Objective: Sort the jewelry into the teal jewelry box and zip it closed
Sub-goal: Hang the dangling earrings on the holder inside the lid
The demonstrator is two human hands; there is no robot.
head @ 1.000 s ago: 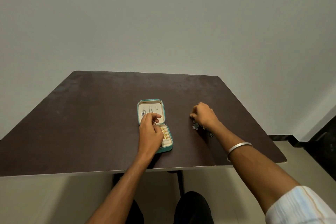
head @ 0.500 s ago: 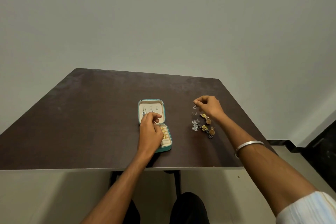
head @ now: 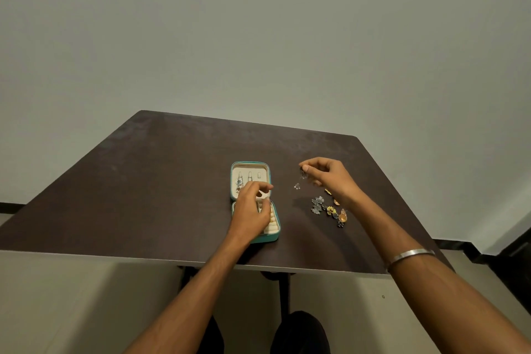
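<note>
**Right hand lifts a small earring**

Raised since the previous frame, the right hand [head: 330, 178] pinches a small clear earring [head: 303, 174] above the table [head: 143, 181]. At 9 o'clock from it lies the open teal jewelry box [head: 250, 165], cream-lined, near the table's middle. Curled left hand [head: 251, 210] fingers rest on it; whether they hold anything is unclear. Loose jewelry [head: 327, 208] lies at 5 o'clock.

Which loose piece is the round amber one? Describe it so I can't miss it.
On the dark table, right of the open teal jewelry box, lies a jewelry cluster. The amber piece sits near its front right end, the only smooth orange disc among flower shapes.
</note>
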